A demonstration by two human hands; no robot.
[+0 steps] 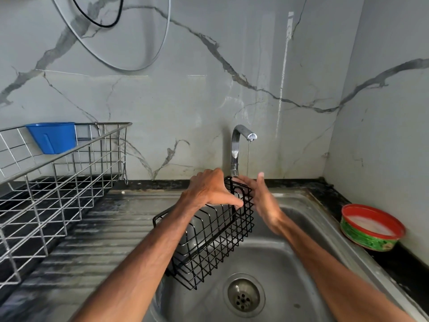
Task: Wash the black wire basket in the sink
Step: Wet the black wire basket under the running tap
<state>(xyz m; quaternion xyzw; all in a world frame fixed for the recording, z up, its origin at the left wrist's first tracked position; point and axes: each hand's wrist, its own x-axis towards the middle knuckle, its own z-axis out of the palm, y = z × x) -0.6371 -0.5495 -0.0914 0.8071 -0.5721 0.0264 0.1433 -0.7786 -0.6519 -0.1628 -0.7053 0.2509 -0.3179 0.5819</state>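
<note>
The black wire basket (209, 240) hangs tilted over the steel sink (299, 217), its far end raised toward the tap. My left hand (211, 189) grips the basket's upper far rim, thumb hooked over the wire. With straight fingers, my right hand (260, 196) lies flat against the basket's far end wall. A thin stream of water runs from the chrome tap (239, 147) just behind my right hand's fingertips.
A steel dish rack (58, 182) stands on the ribbed drainboard (97, 235) at left, with a blue plastic cup (53, 137) hung on its back rail. A red-rimmed green tub (371, 226) of soapy paste sits on the dark counter at right. The drain (243, 296) lies below the basket.
</note>
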